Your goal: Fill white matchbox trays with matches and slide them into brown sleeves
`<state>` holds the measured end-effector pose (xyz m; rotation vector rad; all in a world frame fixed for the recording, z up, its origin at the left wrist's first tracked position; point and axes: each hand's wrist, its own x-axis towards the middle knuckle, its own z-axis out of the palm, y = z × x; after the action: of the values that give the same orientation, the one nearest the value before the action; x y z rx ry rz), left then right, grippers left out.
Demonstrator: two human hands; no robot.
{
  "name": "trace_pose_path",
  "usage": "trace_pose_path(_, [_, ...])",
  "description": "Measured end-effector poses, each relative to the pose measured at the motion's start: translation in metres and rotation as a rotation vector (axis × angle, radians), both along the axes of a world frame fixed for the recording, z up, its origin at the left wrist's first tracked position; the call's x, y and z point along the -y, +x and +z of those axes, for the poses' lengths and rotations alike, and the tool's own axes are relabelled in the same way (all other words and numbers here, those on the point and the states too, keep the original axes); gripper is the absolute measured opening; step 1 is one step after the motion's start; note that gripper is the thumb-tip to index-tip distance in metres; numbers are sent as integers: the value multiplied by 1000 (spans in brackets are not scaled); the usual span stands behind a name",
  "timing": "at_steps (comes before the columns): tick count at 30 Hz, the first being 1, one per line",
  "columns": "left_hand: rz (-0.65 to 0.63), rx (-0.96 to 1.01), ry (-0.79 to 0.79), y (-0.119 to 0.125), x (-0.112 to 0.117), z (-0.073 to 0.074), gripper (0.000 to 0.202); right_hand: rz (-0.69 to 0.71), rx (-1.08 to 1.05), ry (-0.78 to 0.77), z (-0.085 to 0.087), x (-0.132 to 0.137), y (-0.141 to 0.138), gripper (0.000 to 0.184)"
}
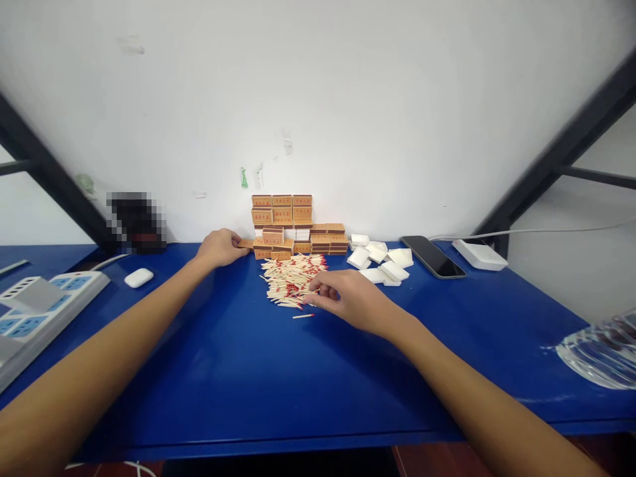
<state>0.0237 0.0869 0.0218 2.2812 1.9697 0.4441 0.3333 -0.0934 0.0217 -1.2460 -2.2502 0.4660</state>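
A heap of loose red-tipped matches [293, 275] lies on the blue table, with one single match [303, 316] in front of it. Over the heap's right edge is my right hand [355, 298], its thumb and fingers curled together; what may be between the tips is hidden. To the left of the stacked matchboxes [282, 213], my left hand [218, 247] pinches an orange matchbox [245, 244] at its end. The stack stands behind the heap, and white tray edges show in its middle row. Several white matchbox trays [377, 252] lie scattered right of the stack.
A black phone [432, 257] and a white box-shaped device [480, 254] lie at the back right. On the left are a white earphone case [139, 277] and a power strip [54, 311]. Clear plastic [601, 348] lies near the right edge. A wall rises behind.
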Motion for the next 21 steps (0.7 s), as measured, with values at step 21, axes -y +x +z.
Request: trace_pose_path(21, [-104,79,196,-32,49,34,43,-254,69,178,13,-17,40,28])
